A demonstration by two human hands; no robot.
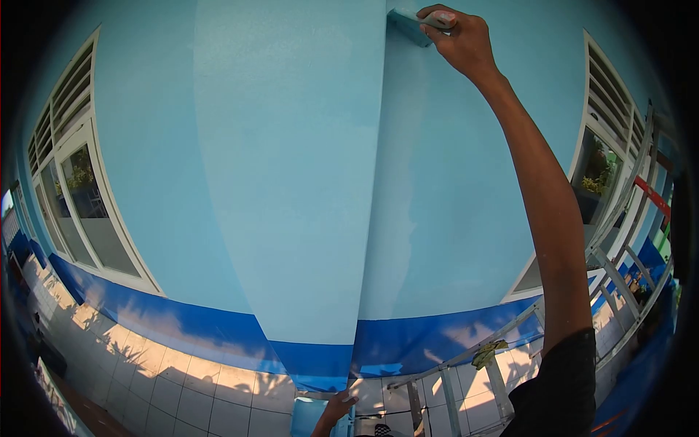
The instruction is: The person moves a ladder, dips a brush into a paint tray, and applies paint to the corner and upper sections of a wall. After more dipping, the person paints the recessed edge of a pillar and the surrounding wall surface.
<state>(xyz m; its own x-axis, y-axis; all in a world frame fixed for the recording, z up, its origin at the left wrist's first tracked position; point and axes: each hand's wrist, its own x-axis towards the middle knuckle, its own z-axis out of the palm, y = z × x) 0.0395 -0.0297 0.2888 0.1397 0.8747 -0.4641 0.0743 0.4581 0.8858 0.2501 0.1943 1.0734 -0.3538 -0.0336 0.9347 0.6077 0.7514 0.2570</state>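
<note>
High up, my right hand (pixel 466 44) is closed around the pale handle of a wide paintbrush (pixel 411 28). Its bristles, coated in light blue, rest against the wall (pixel 451 175) just right of the corner of a projecting pillar (pixel 291 182). A paler, uneven strip of paint runs down beside that corner. At the bottom of the view, my left hand (pixel 338 408) grips the right-hand edge of a light blue paint tray (pixel 309 416). The lower part of the tray is cut off by the frame.
A metal ladder (pixel 448 397) stretches along the right side, with a yellowish cloth (pixel 488 353) on it. White-framed windows stand at left (pixel 87 189) and right (pixel 601 167). A dark blue band (pixel 437 342) meets the tiled floor (pixel 182 379).
</note>
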